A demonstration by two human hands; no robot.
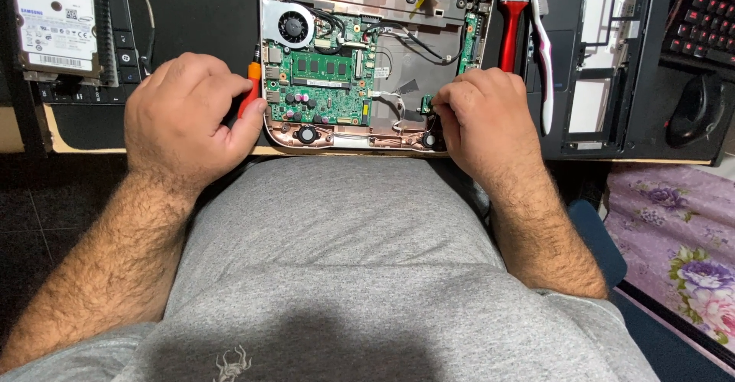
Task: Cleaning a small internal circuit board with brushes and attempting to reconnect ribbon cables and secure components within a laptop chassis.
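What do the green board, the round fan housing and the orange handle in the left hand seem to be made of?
Green board: looks like rigid laminate, matt green with shiny solder points. Fan housing: probably bare metal, silvery and dull-glossy. Orange handle in the left hand: likely smooth plastic, uniformly bright.

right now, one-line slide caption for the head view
Left hand grips an orange screwdriver; right hand touches a small board in an open laptop.
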